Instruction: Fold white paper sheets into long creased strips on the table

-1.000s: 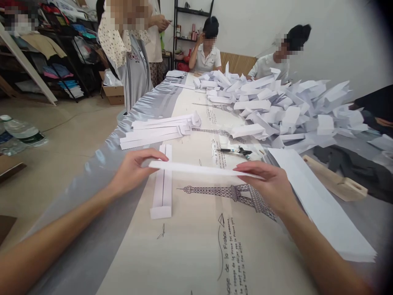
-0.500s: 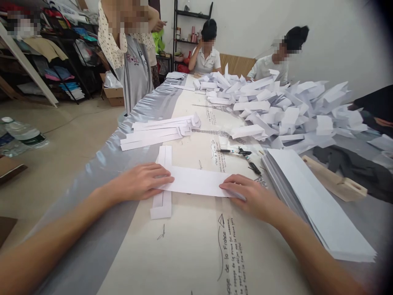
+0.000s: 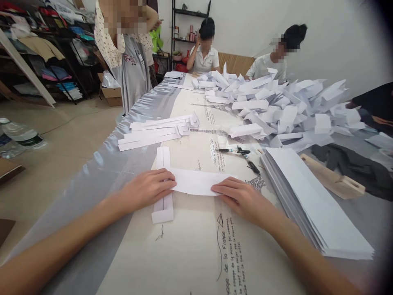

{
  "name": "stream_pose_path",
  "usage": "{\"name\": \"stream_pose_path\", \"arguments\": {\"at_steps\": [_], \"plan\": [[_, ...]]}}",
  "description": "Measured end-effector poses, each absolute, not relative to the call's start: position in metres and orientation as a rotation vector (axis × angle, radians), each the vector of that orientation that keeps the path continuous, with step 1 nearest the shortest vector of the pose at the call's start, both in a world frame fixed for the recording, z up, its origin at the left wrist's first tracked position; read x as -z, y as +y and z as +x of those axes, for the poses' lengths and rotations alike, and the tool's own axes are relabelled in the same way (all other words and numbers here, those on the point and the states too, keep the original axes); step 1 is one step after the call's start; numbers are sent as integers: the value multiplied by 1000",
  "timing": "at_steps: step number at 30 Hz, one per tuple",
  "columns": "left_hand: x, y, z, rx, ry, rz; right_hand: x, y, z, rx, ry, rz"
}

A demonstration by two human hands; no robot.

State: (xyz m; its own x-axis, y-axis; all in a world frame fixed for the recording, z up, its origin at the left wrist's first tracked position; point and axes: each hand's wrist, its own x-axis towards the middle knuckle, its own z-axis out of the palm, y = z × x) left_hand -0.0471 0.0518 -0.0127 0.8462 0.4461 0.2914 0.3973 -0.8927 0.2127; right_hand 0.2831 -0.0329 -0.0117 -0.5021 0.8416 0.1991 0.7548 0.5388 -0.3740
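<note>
A white paper strip lies crosswise between my two hands, just above the printed tablecloth. My left hand is closed on its left end, fingers pressed together. At its right end, my right hand grips the paper between thumb and fingers. Under my left hand runs a folded paper piece, lengthwise on the cloth and partly covered by the hand. Beyond it lies a bunch of folded paper strips. A stack of flat white sheets rests to the right of my right hand.
A large heap of folded papers covers the far right of the table. Pens lie ahead of my right hand, and a wooden piece sits beyond the stack. Two people sit at the far end; another person stands at the left.
My right hand has shifted slightly left along the strip, closer to my left hand. The lower end of the folded piece under my left hand has moved slightly.
</note>
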Motion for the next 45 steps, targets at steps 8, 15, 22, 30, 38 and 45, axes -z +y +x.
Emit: {"name": "stream_pose_path", "arguments": {"at_steps": [8, 15, 22, 30, 38, 45], "plan": [[1, 54, -45, -395, 922, 2320, -3, -31, 296, -867, -2007, -1734], [8, 53, -40, -442, 1234, 2301, 1, -27, 299, -849, -1890, -1827], [10, 53, -40, -400, 1324, 2231, 4, -26, 303, -651, -1950, -1924], [15, 56, -41, -477, 1155, 2318, 14, -31, 293, -205, -2393, -1387], [10, 54, -38, -518, 1126, 2249, 13, -41, 267, -241, -2505, -1159], [-2, 47, -33, -501, 1057, 1774, 16, -39, 267, 62, -2517, -1116]]}}
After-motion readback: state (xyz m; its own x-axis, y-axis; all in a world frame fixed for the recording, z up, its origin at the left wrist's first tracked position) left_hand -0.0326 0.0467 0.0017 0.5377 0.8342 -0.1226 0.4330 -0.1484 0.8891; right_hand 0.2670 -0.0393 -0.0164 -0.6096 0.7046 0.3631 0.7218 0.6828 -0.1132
